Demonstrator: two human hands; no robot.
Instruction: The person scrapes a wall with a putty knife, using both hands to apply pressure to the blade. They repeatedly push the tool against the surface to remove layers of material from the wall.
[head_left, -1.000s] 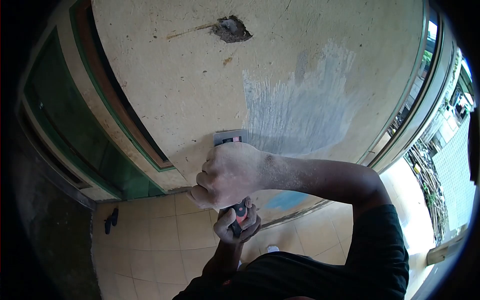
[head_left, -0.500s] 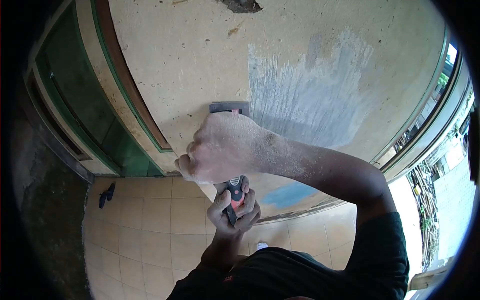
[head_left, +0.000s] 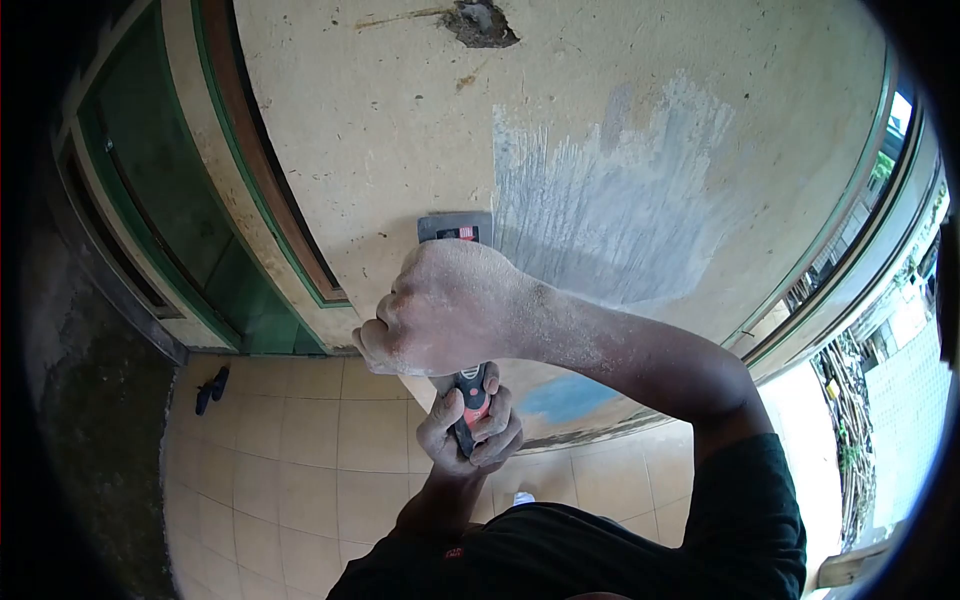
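A scraper with a wide flat blade (head_left: 480, 222) and a black-and-red handle (head_left: 470, 395) is held in both hands against the cream wall (head_left: 340, 150). My right hand (head_left: 450, 310), dusted with pale powder, is closed in a fist over the tool's upper part and hides its middle. Below it, my left hand (head_left: 470, 428) wraps its fingers round the lower handle. The blade lies just left of a scraped, grey-white patch (head_left: 620, 200), near that patch's straight left edge.
A chipped hole (head_left: 482, 22) marks the wall above. Lower down is a blue patch (head_left: 570, 397). A green door (head_left: 165, 200) stands left, with dark sandals (head_left: 211, 390) on the tiled floor (head_left: 290, 430). A window frame (head_left: 830, 260) curves along the right.
The view has shifted slightly, so the wall sits a little lower. The blade has slid slightly up the wall, and more of its red label shows. Both hands keep their grip.
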